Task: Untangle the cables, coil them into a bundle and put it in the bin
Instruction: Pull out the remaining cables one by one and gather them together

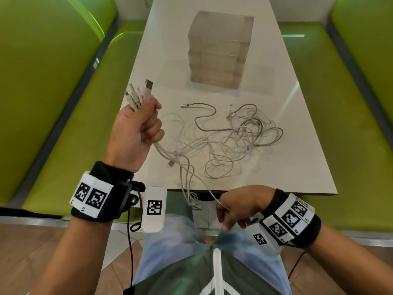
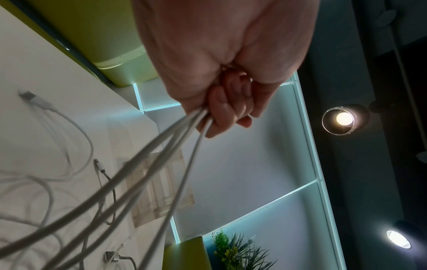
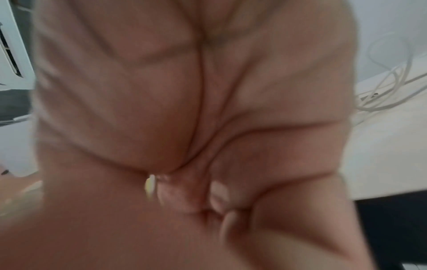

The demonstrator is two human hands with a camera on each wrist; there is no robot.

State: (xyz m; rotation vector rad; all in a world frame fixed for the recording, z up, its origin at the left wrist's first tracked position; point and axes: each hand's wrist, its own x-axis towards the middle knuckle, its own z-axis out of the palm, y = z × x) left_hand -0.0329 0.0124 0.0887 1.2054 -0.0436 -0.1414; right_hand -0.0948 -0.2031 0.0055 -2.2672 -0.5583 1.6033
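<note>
My left hand (image 1: pixel 138 126) is raised above the table's left edge and grips several white cable ends, whose plugs (image 1: pixel 139 93) stick up out of the fist. In the left wrist view those white cables (image 2: pixel 148 164) run down out of my curled left fingers (image 2: pixel 221 113). A loose tangle of white and grey cables (image 1: pixel 231 141) lies on the white table (image 1: pixel 297 167). My right hand (image 1: pixel 238 206) is below the table's near edge and pinches a single white cable (image 1: pixel 209 191) that leads up to the tangle. The clear bin (image 1: pixel 221 50) stands further back.
Green benches (image 1: pixel 70 116) run along both sides of the table. A few cable loops (image 1: pixel 192 199) hang over the near table edge towards my lap. In the left wrist view a lit shelf and a plant (image 2: pixel 238 252) are behind the table.
</note>
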